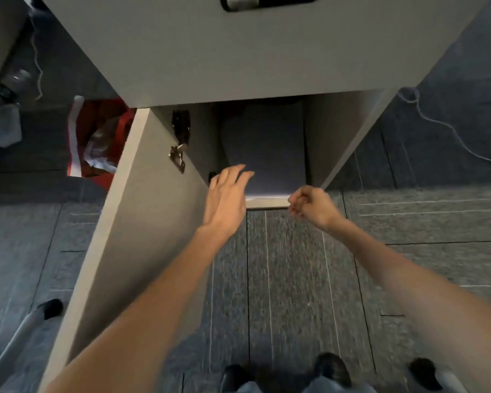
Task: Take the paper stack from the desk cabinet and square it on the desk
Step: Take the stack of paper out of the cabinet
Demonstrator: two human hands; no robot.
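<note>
Left hand (228, 194) splayed over paper stack (262, 154) at cabinet (349, 143) mouth, right hand (312, 207) loosely curled, empty, door (131, 222) swung wide.

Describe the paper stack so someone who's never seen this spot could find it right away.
Start at the grey desk cabinet whose door hangs open on the left. Look inside the dark opening, on the bottom shelf, just beyond the left hand. The paper stack lies flat there, its thin white front edge the only bright strip in the shadowed compartment.
</note>
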